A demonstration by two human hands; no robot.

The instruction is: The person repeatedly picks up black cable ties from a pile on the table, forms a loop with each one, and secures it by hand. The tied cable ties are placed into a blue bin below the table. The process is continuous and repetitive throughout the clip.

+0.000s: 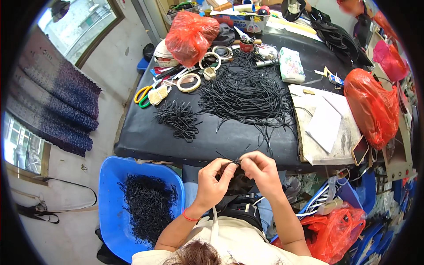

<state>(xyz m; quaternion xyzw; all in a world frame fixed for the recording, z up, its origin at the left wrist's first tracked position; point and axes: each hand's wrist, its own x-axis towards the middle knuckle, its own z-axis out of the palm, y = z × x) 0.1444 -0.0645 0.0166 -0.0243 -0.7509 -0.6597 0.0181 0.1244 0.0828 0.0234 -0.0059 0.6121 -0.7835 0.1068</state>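
Both of my hands meet in front of the table's near edge, working on a thin black cord (237, 161). With thumb and forefinger, my left hand (209, 182) pinches it; a red string circles that wrist. My right hand (263, 173) is closed on the cord just beside it, fingertips nearly touching the left ones. Loose cord ends stick out above the fingers, and the fingers hide any knot. Beyond lies a large tangle of black cords (247, 95) on the black-covered table (145, 134). A smaller bunch of looped cords (177, 119) sits to its left.
At my left stands a blue bin (107, 190) holding a heap of black cords (148, 205). Scissors (142, 95), tape rolls (189, 83) and a red bag (190, 35) crowd the far left. A board with white paper (324, 126), a phone (360, 150) and another red bag (371, 106) lie right.
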